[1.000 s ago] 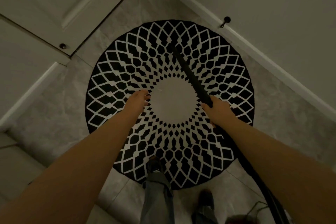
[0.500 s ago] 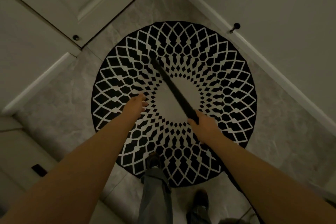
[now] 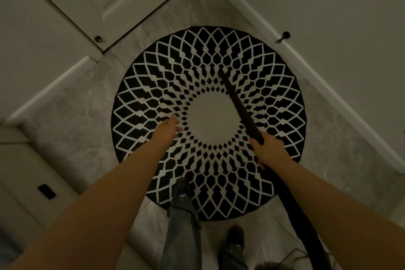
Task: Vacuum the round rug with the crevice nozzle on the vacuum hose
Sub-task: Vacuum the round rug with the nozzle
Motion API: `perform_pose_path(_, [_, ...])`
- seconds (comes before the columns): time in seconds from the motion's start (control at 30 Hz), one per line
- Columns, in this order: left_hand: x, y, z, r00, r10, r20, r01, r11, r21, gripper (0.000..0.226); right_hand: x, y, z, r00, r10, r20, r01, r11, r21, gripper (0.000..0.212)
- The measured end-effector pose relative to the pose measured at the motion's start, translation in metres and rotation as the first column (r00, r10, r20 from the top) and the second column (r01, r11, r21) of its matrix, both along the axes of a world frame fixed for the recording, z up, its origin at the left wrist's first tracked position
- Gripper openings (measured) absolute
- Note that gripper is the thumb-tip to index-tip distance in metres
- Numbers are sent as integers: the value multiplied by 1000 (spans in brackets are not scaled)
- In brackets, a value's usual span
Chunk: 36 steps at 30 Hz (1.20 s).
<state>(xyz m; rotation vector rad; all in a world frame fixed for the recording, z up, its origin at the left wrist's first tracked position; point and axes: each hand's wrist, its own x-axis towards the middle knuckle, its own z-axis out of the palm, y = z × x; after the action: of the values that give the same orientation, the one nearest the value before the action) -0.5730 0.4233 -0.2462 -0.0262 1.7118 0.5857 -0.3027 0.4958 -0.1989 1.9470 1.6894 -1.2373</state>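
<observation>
A round black-and-white patterned rug (image 3: 153,85) lies on the grey floor in a corner. My right hand (image 3: 266,149) grips the long black crevice nozzle (image 3: 237,103), whose tip rests on the rug just beyond the pale centre circle. The black vacuum hose (image 3: 300,217) trails back from that hand along my right forearm. My left hand (image 3: 169,129) hovers over the rug's left-centre, fingers loosely apart, holding nothing.
White baseboards (image 3: 328,85) and walls close in on the right and left. A white door (image 3: 105,0) stands at the back left. Door stoppers (image 3: 283,36) sit near the skirting. My feet (image 3: 182,188) stand at the rug's near edge. A thin cable (image 3: 291,254) lies bottom right.
The nozzle tip has swung from the rug's left-centre back to the right and farther out. My right hand moved right with it. My left hand stayed roughly where it was.
</observation>
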Motion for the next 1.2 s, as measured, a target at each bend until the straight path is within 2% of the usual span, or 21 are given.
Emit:
perform_pose_path(0.13, [13, -3, 7, 1000, 11, -2, -11, 1000, -2, 52, 10, -19, 6, 996, 91, -3, -91, 995, -31, 42])
perform_pose_path(0.27, [29, -7, 18, 999, 16, 38, -16, 1000, -8, 49, 14, -14, 17, 998, 63, 22, -62, 997, -46, 41])
perform_pose_path(0.4, [38, -18, 19, 999, -21, 32, 22, 1000, -13, 52, 3, -20, 18, 993, 114, 12, -114, 993, -25, 40])
perform_pose_path(0.7, [31, -45, 10, 998, 64, -3, -64, 998, -27, 51, -3, -54, 18, 995, 94, 28, -93, 995, -45, 36])
perform_pose_path(0.97, [13, -59, 12, 999, 33, -36, -34, 999, -8, 53, -54, -88, 11, 944, 330, 0, -330, 944, -26, 41])
perform_pose_path(1.2, [21, -85, 1, 998, 41, 38, -39, 997, -62, 55, -52, -91, 5, 956, 292, -15, -292, 956, -7, 40])
